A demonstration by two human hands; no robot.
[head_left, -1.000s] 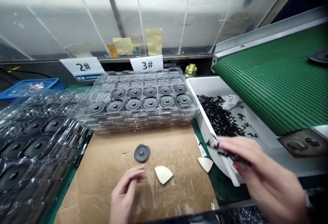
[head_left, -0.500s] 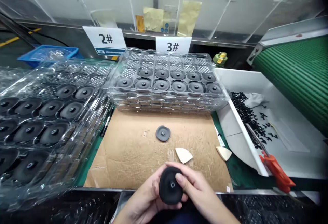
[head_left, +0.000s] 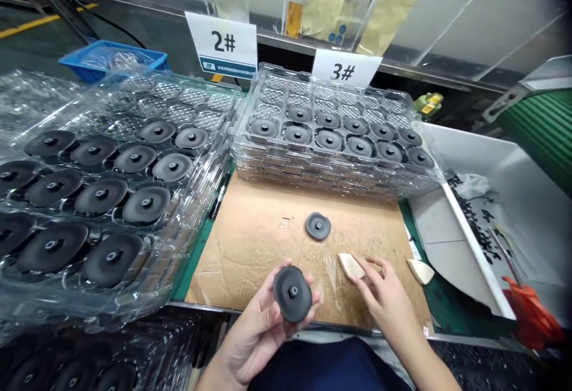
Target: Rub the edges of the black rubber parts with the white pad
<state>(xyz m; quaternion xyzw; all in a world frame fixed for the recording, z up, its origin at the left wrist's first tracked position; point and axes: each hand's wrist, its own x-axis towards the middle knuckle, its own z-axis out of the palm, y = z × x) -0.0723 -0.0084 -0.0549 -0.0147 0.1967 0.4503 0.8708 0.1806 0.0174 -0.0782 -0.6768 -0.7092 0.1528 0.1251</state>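
My left hand (head_left: 272, 316) holds a round black rubber-like disc (head_left: 292, 295) with a small raised hub, its hub side facing me, over the near edge of the cardboard. To the right, my right hand (head_left: 384, 289) has its thumb and index finger on the right part of a cream-white sponge-like wedge (head_left: 349, 266), which still rests on the cardboard sheet (head_left: 250, 230). A second black disc (head_left: 318, 226) lies on the cardboard beyond both hands. Farther right, another cream-white wedge (head_left: 420, 271) sits at the cardboard's edge.
Stacked clear plastic trays (head_left: 313, 167) with black discs stand behind the cardboard. More disc-filled trays (head_left: 179, 242) are at left. A white bin (head_left: 478, 248) with small black parts and an orange-handled tool (head_left: 531, 313) is at right, beside a green ribbed belt (head_left: 545, 135).
My right hand has left the disc and moved right to the cream-white wedge. My left hand keeps the disc, now turned more face-up. The view has shifted left.
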